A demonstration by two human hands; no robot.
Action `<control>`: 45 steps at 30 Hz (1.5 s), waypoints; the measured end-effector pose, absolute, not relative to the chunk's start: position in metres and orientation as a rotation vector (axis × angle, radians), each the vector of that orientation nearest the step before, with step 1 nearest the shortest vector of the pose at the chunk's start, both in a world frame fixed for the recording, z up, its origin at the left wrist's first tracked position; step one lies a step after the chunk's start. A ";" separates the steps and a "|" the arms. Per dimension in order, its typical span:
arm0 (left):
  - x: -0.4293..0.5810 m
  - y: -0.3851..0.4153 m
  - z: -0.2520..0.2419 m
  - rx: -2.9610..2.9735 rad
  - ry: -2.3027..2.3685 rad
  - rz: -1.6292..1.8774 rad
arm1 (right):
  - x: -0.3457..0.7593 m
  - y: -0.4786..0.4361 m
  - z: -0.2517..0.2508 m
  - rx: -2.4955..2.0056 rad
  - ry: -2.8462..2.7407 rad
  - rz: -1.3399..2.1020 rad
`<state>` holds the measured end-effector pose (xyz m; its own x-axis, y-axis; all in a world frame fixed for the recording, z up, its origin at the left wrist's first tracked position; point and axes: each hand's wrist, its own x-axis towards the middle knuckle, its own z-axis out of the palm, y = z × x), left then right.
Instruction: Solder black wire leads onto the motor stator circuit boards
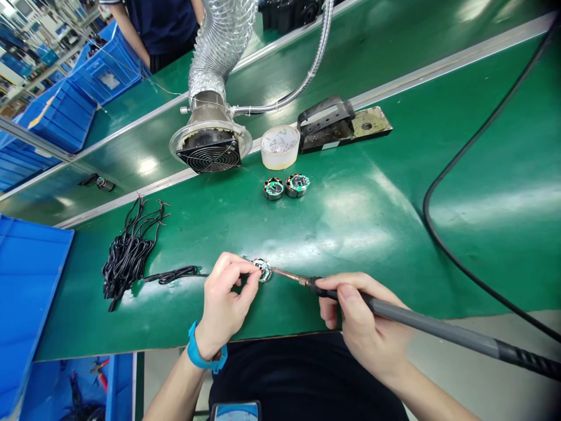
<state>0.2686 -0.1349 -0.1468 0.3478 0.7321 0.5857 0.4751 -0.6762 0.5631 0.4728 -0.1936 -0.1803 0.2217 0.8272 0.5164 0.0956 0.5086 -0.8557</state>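
My right hand (363, 316) is wrapped round a grey soldering iron (416, 318), whose copper tip touches or nearly touches the right edge of a small round circuit part (264, 271). At that part's left side, my left hand (228, 292), with a blue wrist strap, pinches the end of a black cable (177, 273); the wire between the fingertips is mostly hidden. Two similar round parts with green boards, one on the left (274, 188) and one on the right (297, 185), sit farther back on the green table (342, 234).
A bundle of black cables (127, 257) lies at left. Behind stand a fan with a foil duct (210, 146), a white tub (280, 149) and a black metal holder (333, 128). Blue bins (30, 280) line the left. The iron's cord (432, 225) loops at right. A person (162, 29) stands across.
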 end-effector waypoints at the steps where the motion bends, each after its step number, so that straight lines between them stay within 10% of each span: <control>1: 0.268 -0.134 -0.147 2.321 1.074 1.238 | 0.473 -0.194 -0.181 -0.929 -1.261 0.624; 45: 0.268 -0.140 -0.135 2.513 1.161 1.089 | 0.473 -0.193 -0.176 -0.933 -1.304 0.613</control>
